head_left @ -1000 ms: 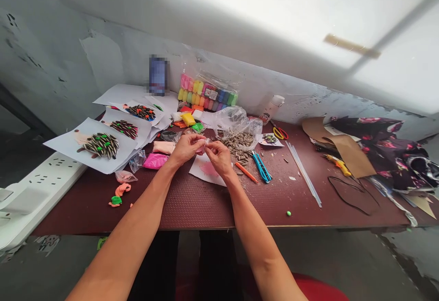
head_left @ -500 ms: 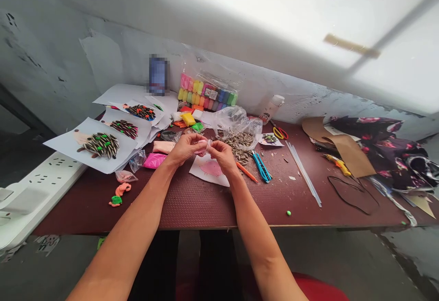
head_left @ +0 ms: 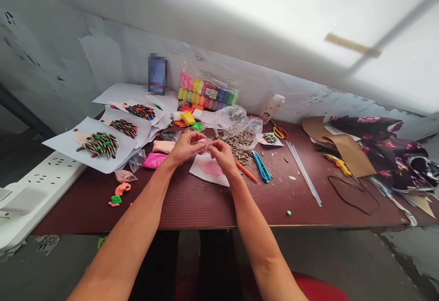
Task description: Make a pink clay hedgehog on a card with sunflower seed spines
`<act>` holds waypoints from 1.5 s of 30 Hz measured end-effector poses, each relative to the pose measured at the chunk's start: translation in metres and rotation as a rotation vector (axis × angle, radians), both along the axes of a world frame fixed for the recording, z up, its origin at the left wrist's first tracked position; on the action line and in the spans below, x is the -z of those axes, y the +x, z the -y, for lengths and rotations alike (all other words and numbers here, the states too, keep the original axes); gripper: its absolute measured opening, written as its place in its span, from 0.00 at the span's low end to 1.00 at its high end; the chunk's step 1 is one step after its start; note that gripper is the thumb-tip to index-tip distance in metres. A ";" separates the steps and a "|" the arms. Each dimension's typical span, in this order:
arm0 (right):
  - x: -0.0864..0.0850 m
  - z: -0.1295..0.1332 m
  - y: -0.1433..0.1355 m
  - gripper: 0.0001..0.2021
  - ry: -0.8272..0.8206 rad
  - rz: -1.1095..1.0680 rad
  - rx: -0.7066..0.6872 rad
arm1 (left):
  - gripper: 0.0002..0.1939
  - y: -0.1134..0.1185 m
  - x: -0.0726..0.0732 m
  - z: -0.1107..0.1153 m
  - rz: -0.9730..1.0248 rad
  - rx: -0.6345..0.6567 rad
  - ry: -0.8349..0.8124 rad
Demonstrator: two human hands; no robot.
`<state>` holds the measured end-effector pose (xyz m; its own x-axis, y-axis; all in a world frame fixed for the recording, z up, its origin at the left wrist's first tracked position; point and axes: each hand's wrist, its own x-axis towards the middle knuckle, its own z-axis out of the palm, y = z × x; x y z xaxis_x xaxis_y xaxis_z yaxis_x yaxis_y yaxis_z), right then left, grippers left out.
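Note:
Between my two hands is a small clear plastic bag with something pink in it, likely modelling clay. My left hand pinches it from the left and my right hand grips its other end with closed fingers. Below them a white sheet lies on the table, bearing a pink shape that my right hand partly covers. Striped sunflower seeds are heaped just beyond my right hand. Packs of magenta clay and pale peach clay lie beside my left wrist.
Sheets with seed-covered hedgehogs are stacked at the left, above a power strip. An orange pen, blue cutter, scissors and glue sticks lie right. A bag of coloured clay and a bottle stand behind.
My hands stay in nearly the same place, with the bag still between them. The fingers have shifted only slightly on it.

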<state>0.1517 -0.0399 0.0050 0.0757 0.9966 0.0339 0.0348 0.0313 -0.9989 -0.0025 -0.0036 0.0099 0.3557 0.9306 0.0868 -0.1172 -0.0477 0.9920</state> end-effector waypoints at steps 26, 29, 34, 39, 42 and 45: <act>-0.007 0.000 0.019 0.18 0.027 0.118 -0.149 | 0.23 -0.016 -0.004 -0.004 0.037 0.001 -0.033; -0.007 0.000 0.020 0.18 -0.019 0.100 -0.156 | 0.24 -0.015 -0.005 -0.003 0.009 -0.022 -0.014; -0.005 -0.001 0.019 0.12 0.038 0.117 -0.139 | 0.25 -0.008 -0.001 -0.002 -0.052 -0.005 -0.010; -0.004 -0.007 0.033 0.09 0.080 0.057 0.090 | 0.21 -0.011 0.012 -0.014 -0.018 -0.184 0.066; -0.001 -0.011 0.044 0.07 0.070 0.080 0.254 | 0.19 -0.019 0.022 -0.026 -0.086 -0.351 0.101; 0.000 -0.012 0.047 0.07 0.087 0.221 0.243 | 0.15 -0.023 0.031 -0.032 -0.329 -0.445 0.202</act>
<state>0.1983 -0.0280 0.0046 0.2918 0.9431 0.1596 0.2669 0.0800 -0.9604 -0.0258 0.0287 -0.0214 -0.0275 0.9729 0.2294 0.2700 -0.2137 0.9388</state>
